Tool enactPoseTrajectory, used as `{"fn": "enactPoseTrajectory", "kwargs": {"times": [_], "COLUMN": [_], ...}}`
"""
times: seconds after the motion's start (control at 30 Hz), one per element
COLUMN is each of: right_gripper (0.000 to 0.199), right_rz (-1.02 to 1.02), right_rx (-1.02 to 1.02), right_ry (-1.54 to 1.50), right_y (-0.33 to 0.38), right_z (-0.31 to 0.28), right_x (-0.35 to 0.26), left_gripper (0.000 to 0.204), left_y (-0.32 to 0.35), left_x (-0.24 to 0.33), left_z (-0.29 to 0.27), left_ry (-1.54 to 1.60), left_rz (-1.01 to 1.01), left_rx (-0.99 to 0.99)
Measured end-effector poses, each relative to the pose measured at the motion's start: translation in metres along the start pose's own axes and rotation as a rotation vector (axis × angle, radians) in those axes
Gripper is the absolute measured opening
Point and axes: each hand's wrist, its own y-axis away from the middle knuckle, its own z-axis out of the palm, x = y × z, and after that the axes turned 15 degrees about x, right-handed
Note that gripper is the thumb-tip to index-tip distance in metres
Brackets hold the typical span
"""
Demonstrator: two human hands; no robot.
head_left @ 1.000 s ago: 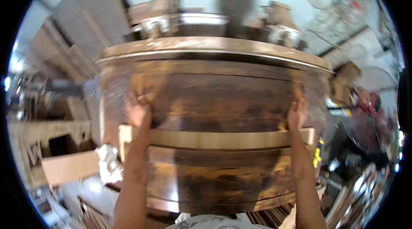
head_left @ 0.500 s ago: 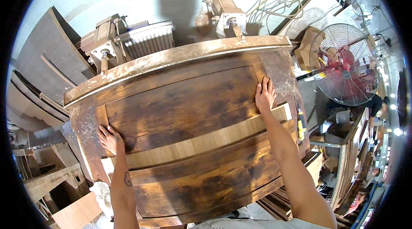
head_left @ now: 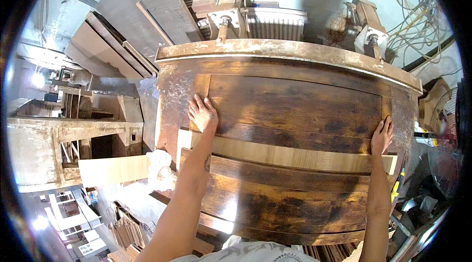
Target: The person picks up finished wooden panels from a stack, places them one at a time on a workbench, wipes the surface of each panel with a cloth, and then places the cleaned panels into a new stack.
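A framed dark brown wood-grain panel [head_left: 300,107] lies flat on the worn bench, close along a scuffed raised rail [head_left: 295,51]. My left hand [head_left: 202,113] rests open on the panel's left end piece, fingers spread. At the opposite end, my right hand [head_left: 382,135] lies with outstretched fingers over the right end piece. Neither hand grips anything. A pale wood strip [head_left: 295,155] runs along the panel's near side. Nearer to me lies a second dark brown panel [head_left: 290,208], with its left part partly behind my left forearm.
Two piston-like cylinders [head_left: 228,9] [head_left: 366,23] stand behind the rail. Grey boards [head_left: 142,6] lean at the back left. On the left are a wooden stand [head_left: 103,124], a pale board [head_left: 114,169] and crumpled white material [head_left: 161,166]. A caged fan [head_left: 445,149] stands right.
My view has swung left, so the bench appears further right and more of the left side shows. Both hands stay on the far panel's two ends.
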Motion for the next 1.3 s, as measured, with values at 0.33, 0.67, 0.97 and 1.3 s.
{"fn": "enactPoseTrajectory", "kwargs": {"times": [0.33, 0.67, 0.97, 1.3], "right_gripper": [0.045, 0.047, 0.062, 0.074], "right_rz": [-0.049, -0.001, 0.595, 0.738], "right_rx": [0.13, 0.083, -0.306, 0.031], "right_ry": [-0.007, -0.1, -0.974, -1.816], "right_y": [0.001, -0.006, -0.101, -0.025], "right_z": [0.005, -0.008, 0.036, -0.26], "right_x": [0.011, -0.003, 0.025, 0.092], "left_gripper": [0.053, 0.052, 0.073, 0.091], "left_y": [-0.002, 0.0, -0.09, -0.079], "left_x": [0.004, 0.001, -0.021, -0.058], "left_z": [0.0, -0.003, 0.056, -0.275], "left_ry": [0.072, 0.037, 0.84, 1.479], "left_rz": [0.051, 0.072, -0.215, -0.756], "left_rx": [0.046, 0.014, -0.358, -0.348]}}
